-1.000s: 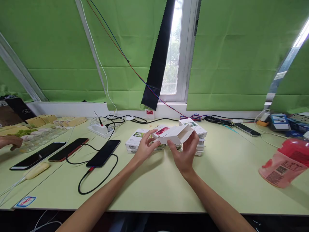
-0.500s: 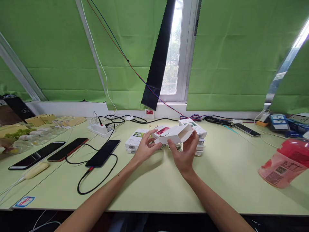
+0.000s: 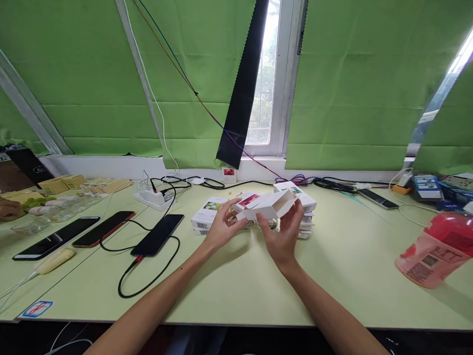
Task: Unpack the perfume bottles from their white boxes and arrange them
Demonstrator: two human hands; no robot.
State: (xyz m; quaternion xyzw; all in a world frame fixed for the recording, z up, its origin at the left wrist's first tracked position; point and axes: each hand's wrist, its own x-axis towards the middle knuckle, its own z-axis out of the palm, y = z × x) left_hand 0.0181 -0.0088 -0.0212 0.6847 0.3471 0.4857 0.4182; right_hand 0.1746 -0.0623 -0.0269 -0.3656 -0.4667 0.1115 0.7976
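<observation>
Between my two hands, above the table, is a small white cardboard box (image 3: 264, 208), tilted, with its right end standing open. My left hand (image 3: 224, 224) grips its left end, fingers behind and thumb in front. My right hand (image 3: 283, 234) holds the right end, thumb on the near side and fingers round the back. Left of my left hand lies a stack of white boxes with a green flower picture (image 3: 209, 212). Behind my right hand is another pile of white boxes (image 3: 308, 202). Something shiny and partly hidden (image 3: 272, 224) shows below the held box.
To the left lie a phone on a black cable (image 3: 158, 235), two more phones and a power strip (image 3: 153, 197). A pink jar with a red lid (image 3: 434, 251) stands at the right. Another person's hand (image 3: 11, 209) is at the far left edge, by clear plastic packs.
My hands and the white box stay almost still. At the far left, the other person's hand has come further into view, and the clear packs there have shifted.
</observation>
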